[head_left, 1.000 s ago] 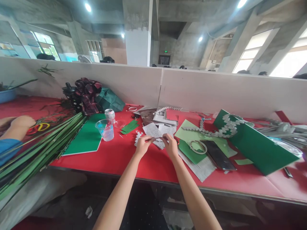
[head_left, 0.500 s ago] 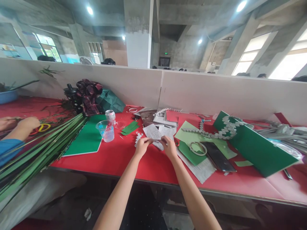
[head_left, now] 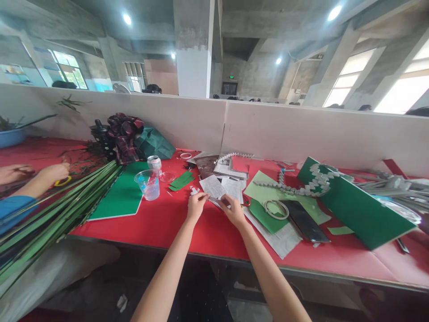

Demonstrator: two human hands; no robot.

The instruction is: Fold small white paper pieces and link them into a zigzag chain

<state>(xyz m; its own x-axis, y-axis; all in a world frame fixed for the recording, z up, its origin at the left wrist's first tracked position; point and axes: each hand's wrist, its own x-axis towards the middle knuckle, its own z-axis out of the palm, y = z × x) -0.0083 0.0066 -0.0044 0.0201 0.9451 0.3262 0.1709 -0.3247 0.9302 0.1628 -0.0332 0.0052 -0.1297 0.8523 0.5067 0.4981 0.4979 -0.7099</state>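
Note:
Just above the red tabletop [head_left: 167, 228], my left hand [head_left: 196, 206] and my right hand [head_left: 233, 210] pinch the two ends of a narrow, pale paper strip [head_left: 214, 199]. It slants slightly down toward the right. Fingertips cover parts of it. White papers with faint print [head_left: 213, 185] lie just beyond the hands. A small white folded-paper piece [head_left: 194, 191] is partly hidden behind my left hand. Red-handled scissors [head_left: 246, 201] show in part beside my right hand. Farther right, a zigzag chain of folded paper [head_left: 317, 179] hangs over a standing green board [head_left: 355, 205].
A plastic cup [head_left: 149, 185] and a can [head_left: 154, 164] stand to the left, by a green notebook [head_left: 117, 201]. Long green leaves [head_left: 77, 205] cross the left edge near a co-worker's hand [head_left: 56, 172]. To the right lie a tape roll [head_left: 276, 210] and a black phone [head_left: 306, 221].
Both my hands have shifted slightly left, the right one also lower, and the strip between them now tilts. The co-worker's hand at the left has moved right.

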